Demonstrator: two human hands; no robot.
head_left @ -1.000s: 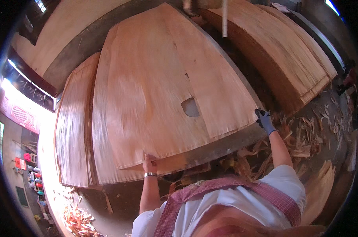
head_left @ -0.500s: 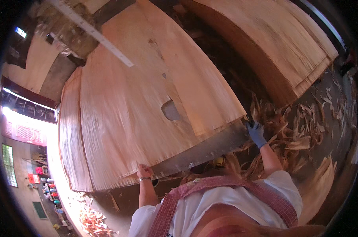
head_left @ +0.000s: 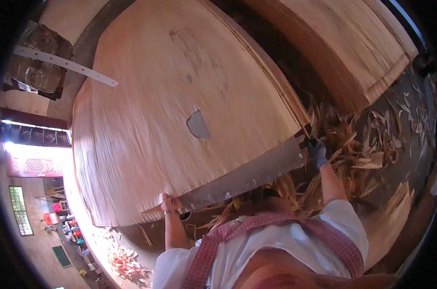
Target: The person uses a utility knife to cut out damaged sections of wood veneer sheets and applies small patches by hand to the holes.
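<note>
A large sheet of pale wood veneer (head_left: 146, 125), with a ragged hole near its middle, lies on a broad grey-topped surface (head_left: 247, 178). My bare left hand (head_left: 170, 203), with a band at the wrist, is closed on the sheet's near edge, left of centre. My right hand (head_left: 317, 153), in a grey-blue glove, is closed at the near right corner, beside the layered edge of the veneer. A dark slim object (head_left: 308, 132) shows at its fingers; its kind I cannot make out.
Another veneer stack (head_left: 344, 53) stands at the far right. Curled veneer scraps (head_left: 348, 144) litter the floor on the right, with more scraps (head_left: 124, 257) at lower left. A pale perforated strip (head_left: 66, 63) juts in at upper left, near a wrapped bundle (head_left: 40, 55).
The top veneer has shifted left, and its separate right-hand strip no longer shows as an overlap. Layered edges now show along the right side. My left hand has moved slightly left.
</note>
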